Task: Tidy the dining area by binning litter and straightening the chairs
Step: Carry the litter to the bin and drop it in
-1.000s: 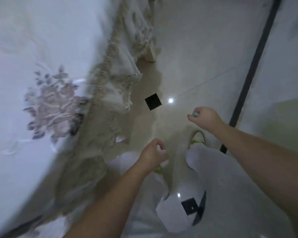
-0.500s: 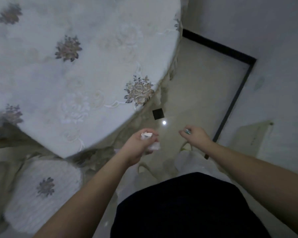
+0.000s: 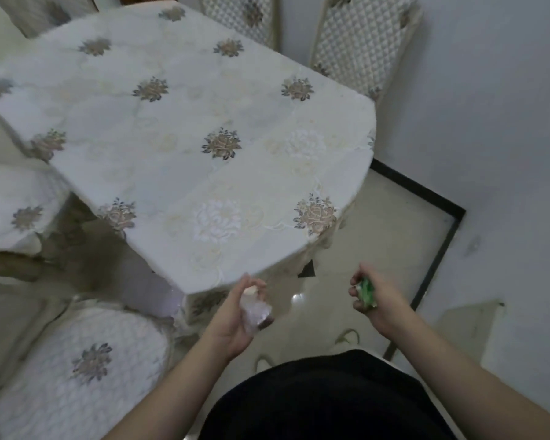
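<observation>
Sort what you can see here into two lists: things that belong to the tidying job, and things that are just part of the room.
Part of the job:
- crumpled clear wrapper in the left hand
- green wrapper in the right hand
- cushioned chair beside the table
- two quilted chairs at the far side

Just there:
- flowered tablecloth
- tiled floor
- white wall

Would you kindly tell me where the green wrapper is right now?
In the head view, the green wrapper is pinched in the right hand, low and right of centre, above the floor just off the table's near corner.

Dim, soft blur, glare spot on floor (image 3: 391, 236), wide-angle edge bending
</observation>
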`<state>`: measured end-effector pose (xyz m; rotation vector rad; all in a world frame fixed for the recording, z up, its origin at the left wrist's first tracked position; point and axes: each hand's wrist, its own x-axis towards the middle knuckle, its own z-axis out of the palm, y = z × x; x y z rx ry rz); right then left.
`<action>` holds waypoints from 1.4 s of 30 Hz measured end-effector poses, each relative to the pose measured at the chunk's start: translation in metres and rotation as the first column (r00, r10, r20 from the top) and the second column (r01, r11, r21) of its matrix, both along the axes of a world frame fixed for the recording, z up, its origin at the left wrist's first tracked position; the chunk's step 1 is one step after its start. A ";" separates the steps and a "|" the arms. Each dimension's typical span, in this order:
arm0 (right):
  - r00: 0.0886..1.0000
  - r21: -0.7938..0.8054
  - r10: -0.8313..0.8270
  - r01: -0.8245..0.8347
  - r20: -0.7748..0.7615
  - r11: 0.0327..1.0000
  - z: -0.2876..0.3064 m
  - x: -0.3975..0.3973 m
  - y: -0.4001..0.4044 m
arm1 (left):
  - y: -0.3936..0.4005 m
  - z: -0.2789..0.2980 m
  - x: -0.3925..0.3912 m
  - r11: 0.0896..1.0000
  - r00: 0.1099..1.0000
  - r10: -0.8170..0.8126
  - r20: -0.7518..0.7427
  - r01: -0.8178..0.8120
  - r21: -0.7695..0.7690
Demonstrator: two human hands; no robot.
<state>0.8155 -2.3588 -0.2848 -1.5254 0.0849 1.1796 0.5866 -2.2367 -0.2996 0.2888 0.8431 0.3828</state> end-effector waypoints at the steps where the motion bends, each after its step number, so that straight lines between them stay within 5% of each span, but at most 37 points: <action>1: 0.995 0.047 -0.023 0.028 -0.098 0.999 0.007 -0.009 0.005 | 0.004 0.007 -0.004 0.998 0.999 0.035 0.036 -0.033 -0.047; 5: 0.953 0.202 -0.004 0.068 -0.304 0.977 0.035 -0.030 0.027 | 0.018 0.036 -0.016 0.992 0.989 0.128 0.078 -0.126 -0.032; 12: 0.907 0.302 0.118 0.011 -0.405 0.953 0.068 -0.035 0.062 | 0.021 0.061 -0.034 0.963 0.957 0.232 0.173 -0.251 0.098; 15: 0.870 0.315 0.215 -0.073 -0.444 0.946 0.069 -0.039 0.079 | 0.011 0.077 -0.045 0.934 0.941 0.328 0.081 -0.336 0.123; 20: 0.755 0.389 0.413 -0.227 -0.509 0.893 0.060 -0.068 0.111 | -0.021 0.076 -0.089 0.816 0.820 0.571 -0.015 -0.566 0.120; 27: 0.598 0.326 0.547 -0.444 -0.586 0.835 0.059 -0.150 0.128 | -0.087 0.082 -0.152 0.538 0.534 0.843 -0.068 -0.831 0.140; 32: 0.469 0.346 0.661 -0.593 -0.586 0.727 0.070 -0.217 0.114 | -0.125 0.077 -0.194 0.368 0.368 0.930 -0.024 -0.926 0.084; 42: 0.365 0.310 0.771 -0.762 -0.521 0.569 0.067 -0.363 0.067 | -0.191 0.064 -0.321 0.171 0.171 0.980 0.104 -0.985 0.010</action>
